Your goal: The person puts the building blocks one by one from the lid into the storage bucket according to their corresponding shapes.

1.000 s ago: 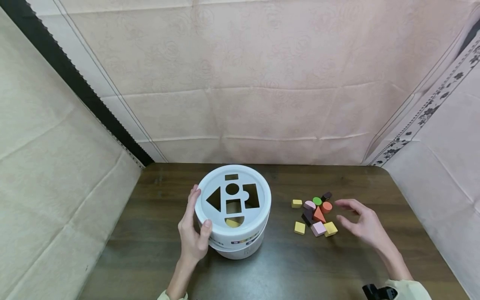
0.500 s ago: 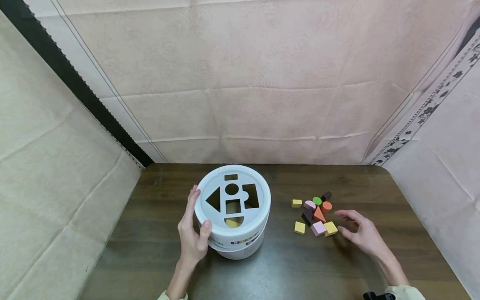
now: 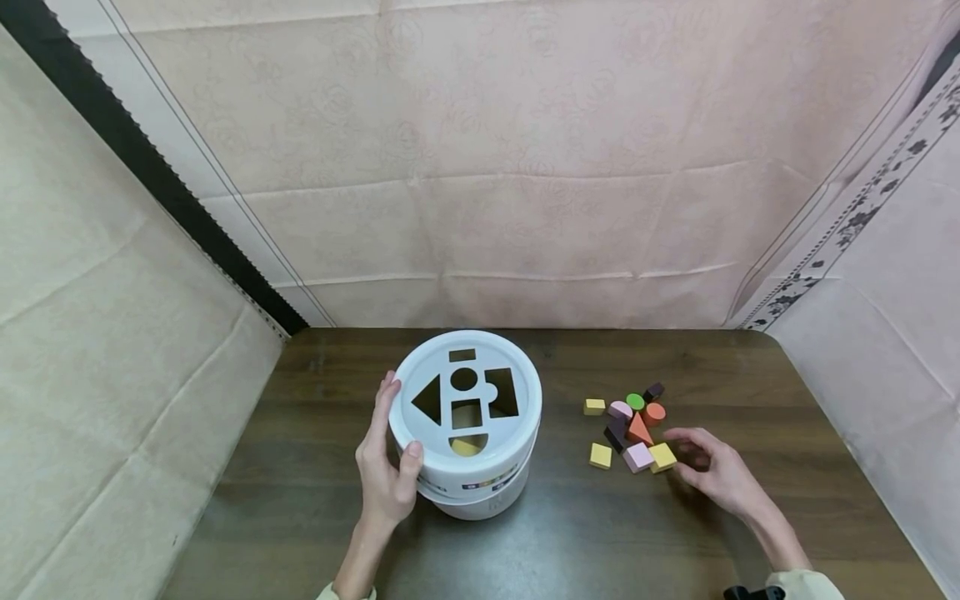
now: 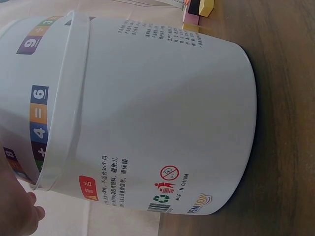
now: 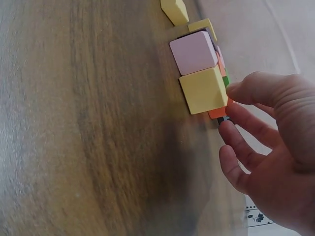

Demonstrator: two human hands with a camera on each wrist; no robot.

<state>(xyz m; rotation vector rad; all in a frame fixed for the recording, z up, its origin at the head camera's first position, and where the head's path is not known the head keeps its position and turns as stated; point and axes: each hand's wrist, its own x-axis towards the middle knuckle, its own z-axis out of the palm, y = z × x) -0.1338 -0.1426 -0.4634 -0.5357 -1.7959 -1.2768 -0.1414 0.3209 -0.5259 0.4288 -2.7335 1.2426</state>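
My left hand (image 3: 386,471) grips the side of a white shape-sorter bucket (image 3: 480,502), thumb and fingers spread around its lid. Cut-outs of several shapes pierce the lid (image 3: 435,367), and a yellow piece shows through the half-round one. Over on the right, my right hand (image 3: 720,479) reaches to a yellow block (image 5: 203,92) with loosely bent fingers. Its thumb tip is right at the block's edge in the right wrist view, while the index finger lies partly behind. A pink block (image 5: 194,53) sits against the yellow one.
Grouped with them on the wooden table (image 3: 570,533) are a red triangle (image 3: 639,430), an orange cylinder (image 3: 654,414), a green round block (image 3: 635,402) and dark blocks. Two more yellow blocks lie at the left of the group. Pale cloth (image 3: 525,208) hangs behind the table.
My right hand has moved left and slightly down to the yellow block, and its thumb and fingers have drawn closer together. The left hand and the bucket have stayed in place.
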